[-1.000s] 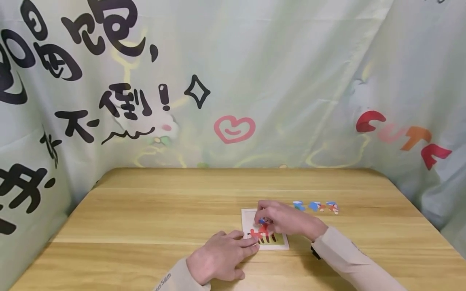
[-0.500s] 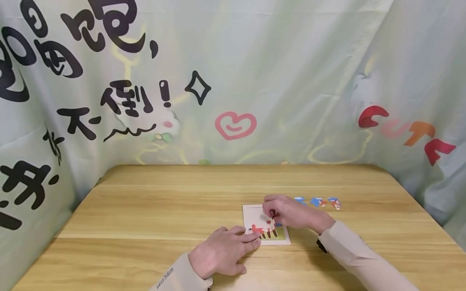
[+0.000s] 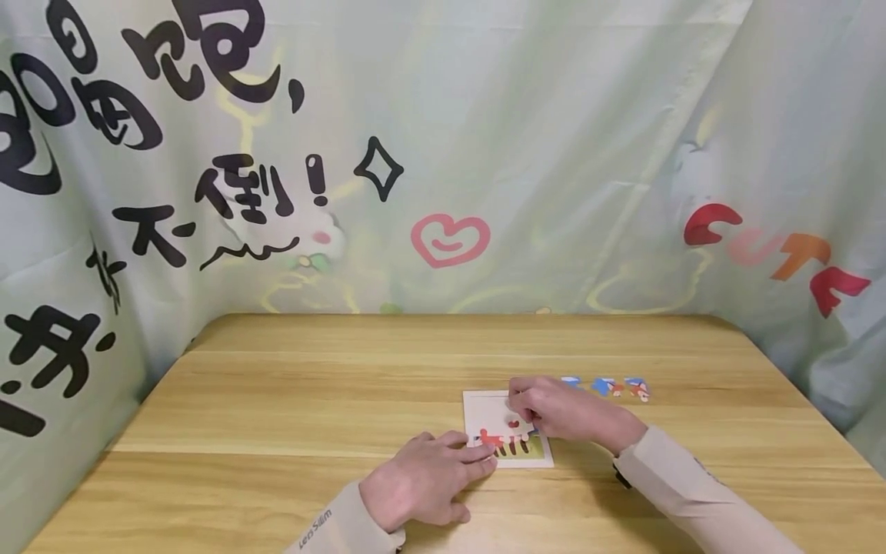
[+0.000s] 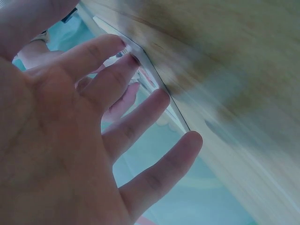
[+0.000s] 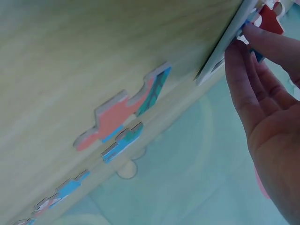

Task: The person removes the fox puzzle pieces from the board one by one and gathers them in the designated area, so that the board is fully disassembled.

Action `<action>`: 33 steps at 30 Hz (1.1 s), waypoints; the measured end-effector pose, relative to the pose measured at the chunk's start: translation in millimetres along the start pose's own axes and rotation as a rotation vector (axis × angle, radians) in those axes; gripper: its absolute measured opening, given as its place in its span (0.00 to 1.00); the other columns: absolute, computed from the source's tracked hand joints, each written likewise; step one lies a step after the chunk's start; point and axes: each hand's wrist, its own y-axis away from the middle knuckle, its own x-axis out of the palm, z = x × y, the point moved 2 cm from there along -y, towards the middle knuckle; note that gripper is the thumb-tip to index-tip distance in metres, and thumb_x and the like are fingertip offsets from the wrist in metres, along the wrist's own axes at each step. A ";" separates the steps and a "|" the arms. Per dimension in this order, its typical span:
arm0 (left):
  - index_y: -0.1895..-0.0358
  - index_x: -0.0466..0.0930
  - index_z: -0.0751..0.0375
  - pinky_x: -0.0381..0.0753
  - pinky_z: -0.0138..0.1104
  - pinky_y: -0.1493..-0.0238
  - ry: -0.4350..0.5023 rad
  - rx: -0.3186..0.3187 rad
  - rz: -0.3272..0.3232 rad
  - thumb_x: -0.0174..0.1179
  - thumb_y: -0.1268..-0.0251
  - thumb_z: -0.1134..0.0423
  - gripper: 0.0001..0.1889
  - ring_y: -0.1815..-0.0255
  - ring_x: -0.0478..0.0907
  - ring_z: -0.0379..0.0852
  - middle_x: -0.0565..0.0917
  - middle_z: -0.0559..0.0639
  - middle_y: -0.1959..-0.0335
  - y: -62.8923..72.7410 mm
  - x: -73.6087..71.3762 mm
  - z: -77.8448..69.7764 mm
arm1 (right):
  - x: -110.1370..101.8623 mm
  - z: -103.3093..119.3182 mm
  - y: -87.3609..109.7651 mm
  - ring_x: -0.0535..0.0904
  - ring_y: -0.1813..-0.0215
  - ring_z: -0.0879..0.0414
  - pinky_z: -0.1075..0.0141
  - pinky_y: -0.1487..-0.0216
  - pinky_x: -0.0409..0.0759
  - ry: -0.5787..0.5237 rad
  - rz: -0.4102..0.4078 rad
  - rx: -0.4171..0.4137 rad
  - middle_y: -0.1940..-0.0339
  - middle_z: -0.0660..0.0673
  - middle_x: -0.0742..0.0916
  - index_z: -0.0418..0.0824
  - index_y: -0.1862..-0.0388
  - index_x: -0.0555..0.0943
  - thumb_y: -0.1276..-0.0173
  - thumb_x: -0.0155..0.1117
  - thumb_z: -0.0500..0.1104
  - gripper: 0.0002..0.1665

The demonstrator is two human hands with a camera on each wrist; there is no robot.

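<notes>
A white-framed puzzle board (image 3: 477, 400) lies on the table, with fitted pieces (image 3: 508, 442) along its lower part showing red, dark stripes and green. My left hand (image 3: 422, 477) rests its spread, nearly straight fingers on the board's lower left corner. Over the board's right side, my right hand (image 3: 571, 412) pinches a puzzle piece between thumb and fingers. In the right wrist view that puzzle piece (image 5: 271, 21) shows red; a blue part lies at the fingertips. The hand covers most of it in the head view. Whether it touches the board I cannot tell.
Several loose pieces lie in a row beyond the right hand, among them a blue-and-orange piece (image 3: 607, 387) and an orange-and-white piece (image 3: 637, 388). A larger pink piece (image 5: 117, 112) shows in the right wrist view. A printed curtain (image 3: 554, 154) hangs behind the wooden table (image 3: 311, 385).
My right hand has moved from the board's middle to its right side with the puzzle piece, uncovering a red heart shape on the board. The left hand stays in place.
</notes>
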 end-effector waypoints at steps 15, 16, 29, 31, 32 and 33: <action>0.23 0.64 0.34 0.73 0.47 0.34 0.005 0.015 -0.007 0.66 0.36 0.40 0.38 0.24 0.60 0.40 0.61 0.29 0.23 0.4 2.2 -1.3 | -0.8 -4.9 12.1 0.64 0.71 0.67 0.75 0.73 0.68 0.020 -0.106 -0.027 0.74 0.56 0.70 0.46 0.79 0.69 0.52 0.54 0.14 0.26; 0.23 0.64 0.33 0.73 0.47 0.34 0.010 0.013 -0.006 0.66 0.36 0.40 0.38 0.24 0.59 0.41 0.61 0.29 0.23 0.3 2.3 -1.1 | -2.3 -6.6 13.4 0.64 0.71 0.67 0.75 0.73 0.67 0.000 -0.126 -0.022 0.74 0.56 0.71 0.46 0.78 0.68 0.53 0.52 0.14 0.26; 0.23 0.64 0.33 0.72 0.49 0.33 0.027 0.011 -0.009 0.67 0.36 0.41 0.38 0.24 0.60 0.41 0.61 0.29 0.23 -0.5 1.8 -0.7 | -34.4 -30.1 43.8 0.80 0.64 0.63 0.67 0.66 0.83 -0.159 -0.154 0.046 0.65 0.53 0.85 0.43 0.63 0.83 0.39 0.69 0.22 0.17; 0.23 0.64 0.34 0.72 0.49 0.33 0.034 0.011 -0.013 0.67 0.37 0.42 0.38 0.24 0.60 0.41 0.61 0.30 0.23 0.1 1.5 -0.6 | -39.1 -34.0 51.1 0.79 0.64 0.62 0.67 0.67 0.82 -0.158 -0.150 0.068 0.65 0.52 0.84 0.42 0.60 0.85 0.39 0.68 0.22 0.17; 0.23 0.64 0.34 0.72 0.49 0.33 0.033 0.010 -0.016 0.67 0.37 0.42 0.38 0.24 0.60 0.41 0.61 0.30 0.23 0.4 1.4 -0.6 | -41.5 -35.9 54.8 0.78 0.65 0.63 0.68 0.67 0.80 -0.159 -0.148 0.084 0.66 0.52 0.83 0.40 0.59 0.86 0.38 0.67 0.22 0.16; 0.23 0.64 0.34 0.72 0.49 0.33 0.030 0.011 -0.020 0.67 0.37 0.42 0.38 0.24 0.60 0.41 0.61 0.30 0.23 0.7 1.3 -0.6 | -43.8 -37.5 58.6 0.76 0.66 0.63 0.69 0.68 0.79 -0.155 -0.146 0.099 0.66 0.52 0.81 0.39 0.59 0.86 0.38 0.66 0.22 0.16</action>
